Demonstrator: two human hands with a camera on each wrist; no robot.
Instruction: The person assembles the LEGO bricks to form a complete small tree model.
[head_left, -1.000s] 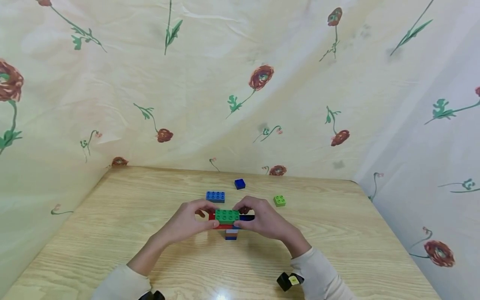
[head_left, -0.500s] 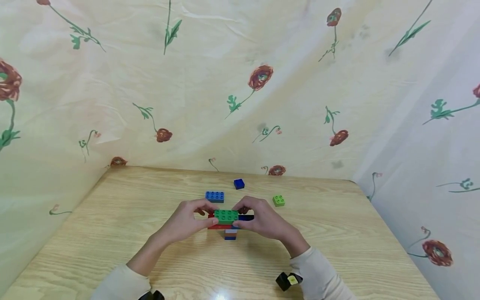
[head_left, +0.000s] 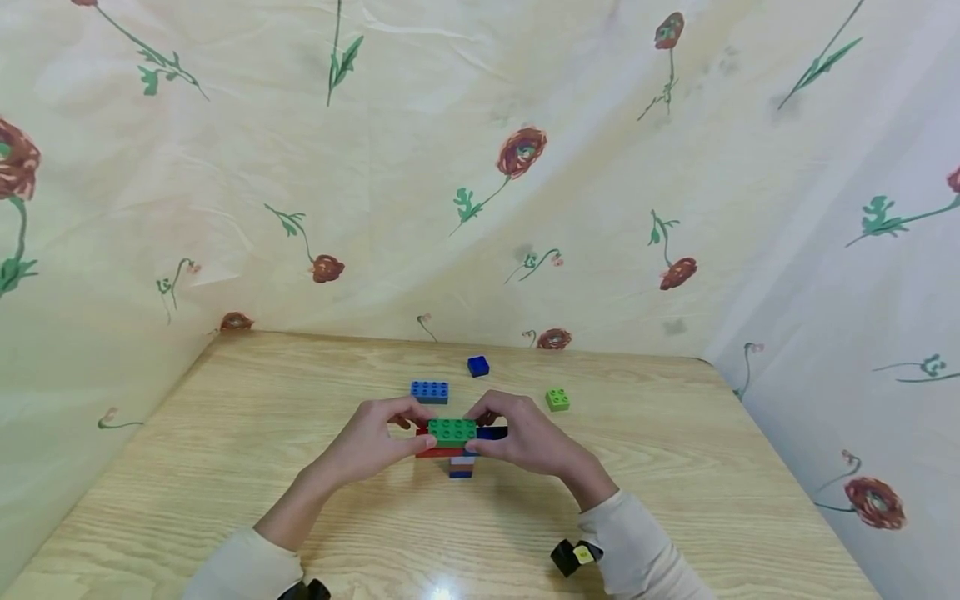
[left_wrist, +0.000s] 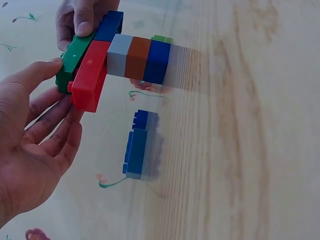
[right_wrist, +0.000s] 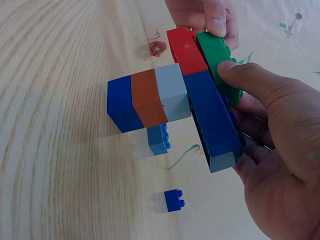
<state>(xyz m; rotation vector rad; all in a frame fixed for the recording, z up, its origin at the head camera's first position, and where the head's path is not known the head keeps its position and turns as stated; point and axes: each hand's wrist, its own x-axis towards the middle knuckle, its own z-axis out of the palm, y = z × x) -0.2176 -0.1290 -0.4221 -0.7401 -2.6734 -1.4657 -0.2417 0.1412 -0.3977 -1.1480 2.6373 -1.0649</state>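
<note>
A green brick (head_left: 452, 432) lies across the top of a red brick (left_wrist: 91, 75) and a blue brick (right_wrist: 212, 107) set end to end. Below these two is a column of a light grey brick (right_wrist: 172, 92), an orange brick (right_wrist: 148, 97) and a dark blue brick (right_wrist: 120, 102) at the table. My left hand (head_left: 378, 442) pinches the green brick's left end between thumb and fingers. At its right end, my right hand (head_left: 528, 437) pinches it likewise. In the left wrist view, a red stud shows in a narrow gap under the green brick.
Behind the stack lie a blue brick (head_left: 430, 392) with several studs and a small dark blue brick (head_left: 478, 366). A small lime green brick (head_left: 557, 399) lies back right. A flowered cloth (head_left: 420, 208) hangs along the far edge of the wooden table (head_left: 675, 467).
</note>
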